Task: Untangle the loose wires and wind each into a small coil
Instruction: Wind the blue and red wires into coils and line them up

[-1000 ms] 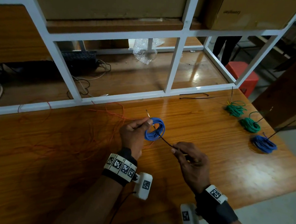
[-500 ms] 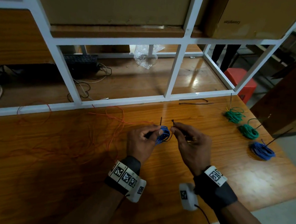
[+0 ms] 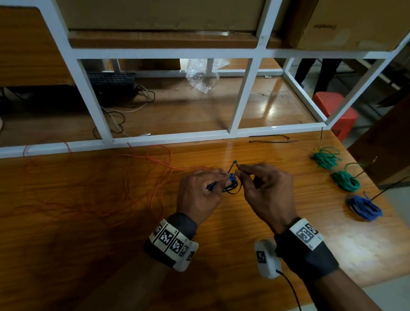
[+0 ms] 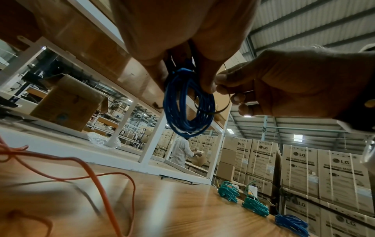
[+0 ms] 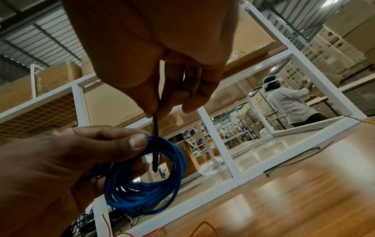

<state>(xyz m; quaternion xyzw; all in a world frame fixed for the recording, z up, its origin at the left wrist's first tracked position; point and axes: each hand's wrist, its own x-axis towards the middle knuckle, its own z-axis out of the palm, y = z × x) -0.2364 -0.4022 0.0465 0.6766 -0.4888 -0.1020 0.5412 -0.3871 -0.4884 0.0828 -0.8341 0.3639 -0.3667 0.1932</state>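
Blue wire coil (image 3: 231, 180) sits at the centre of the head view, raised above the wooden bench (image 3: 67, 217), with the left hand (image 3: 199, 193) clamped on its bundled loops between thumb and fingers. Just beside it, the right hand (image 3: 268, 194) pinches a thin black tie (image 5: 155, 144) between thumb and forefinger; in the right wrist view the tie's end hangs down through the middle of the coil. Both hands are close together, knuckles nearly touching. Loose orange wire (image 3: 157, 175) sprawls across the bench to the left of the hands. Toward the right edge of the frame, two green coils (image 3: 325, 158) (image 3: 346, 181) and a second blue coil (image 3: 364, 207) lie in a diagonal row on the bench, well apart from the hands. A white metal frame (image 3: 244, 96) crosses the upper half of the frame.
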